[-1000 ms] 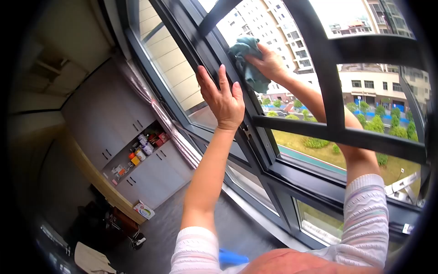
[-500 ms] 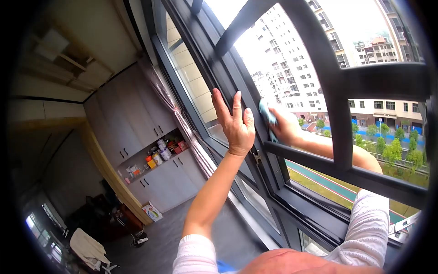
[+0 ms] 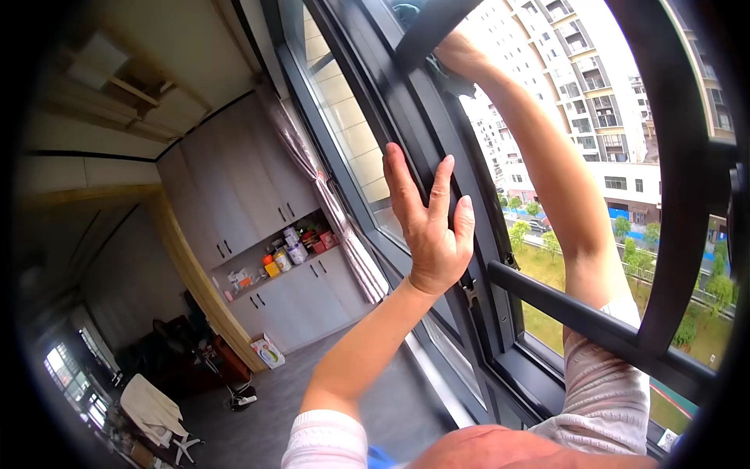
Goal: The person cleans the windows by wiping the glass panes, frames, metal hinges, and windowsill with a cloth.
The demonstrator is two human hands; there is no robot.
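Right now the right arm [image 3: 574, 184] runs behind the lower bar [image 3: 578, 313], so a quick tug back could knock the elbow against it, and here the left hand [image 3: 437, 242] lies flat, fingers spread, on the dark window frame [image 3: 418, 102], where a smooth surface and a long lean could let the palm skid; farther up, the right hand [image 3: 462, 56] is at the cloth [image 3: 451, 80], partly behind the upper bar [image 3: 433, 33], its fingers out of sight, so I can't tell whether they pinch the cloth or press it flat, and a loose hold or a snag on an edge could drop it outside, towards the grass [image 3: 543, 320] far below; and against half a second ago, the left hand is in much the same pose on the window frame, but the right hand has gone from just above the lower bar to high up by the upper bar, its forearm now stretched long, the cloth up there with it, while the whole view has swung, shifting the buildings [image 3: 598, 94] beyond
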